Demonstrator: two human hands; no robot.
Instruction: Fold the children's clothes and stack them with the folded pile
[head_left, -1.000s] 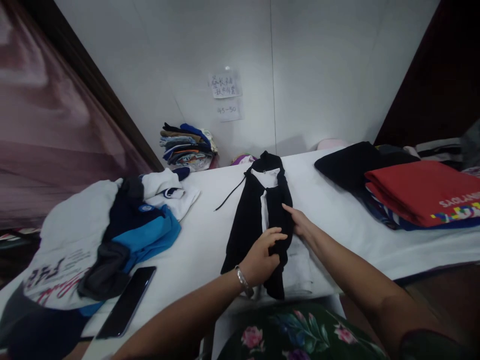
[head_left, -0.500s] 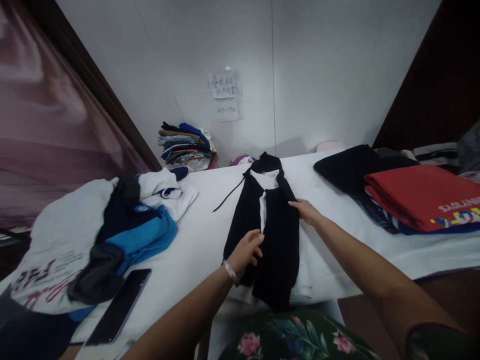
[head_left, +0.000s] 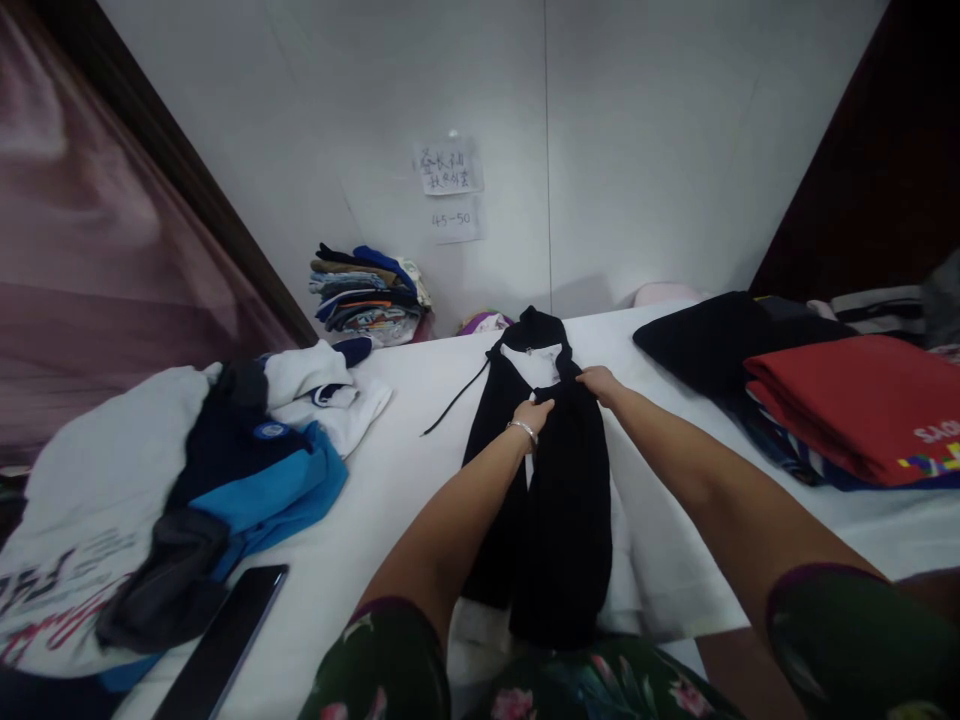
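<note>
a black hoodie (head_left: 559, 530) is laid lengthwise on a white-covered table (head_left: 420, 450), with the hood at the far end and the hem toward the near edge. a white cloth (head_left: 660, 560) is seen beneath it on the right, and a drawstring (head_left: 450, 400) is left trailing to the left. the left hand (head_left: 532, 415), with a bangle (head_left: 523, 431) at its wrist, is placed on the chest just below the neck, and the right hand (head_left: 600, 384) is placed on the far right shoulder, the two being just apart. the fingers of both are seen extended rather than clenched, but whether cloth is pinched between them cannot be told. a loose heap of white and blue clothes (head_left: 225, 460) is left on the left, with a phone (head_left: 225, 640) lying near it. a red folded garment (head_left: 847, 410) is stacked on the right, and a pile of clothes (head_left: 367, 295) stands at the far wall. the step in hand is judged to be the straightening of the upper hoodie; the next move would seem to call for the cloth being gathered or the hands being lifted clear
</note>
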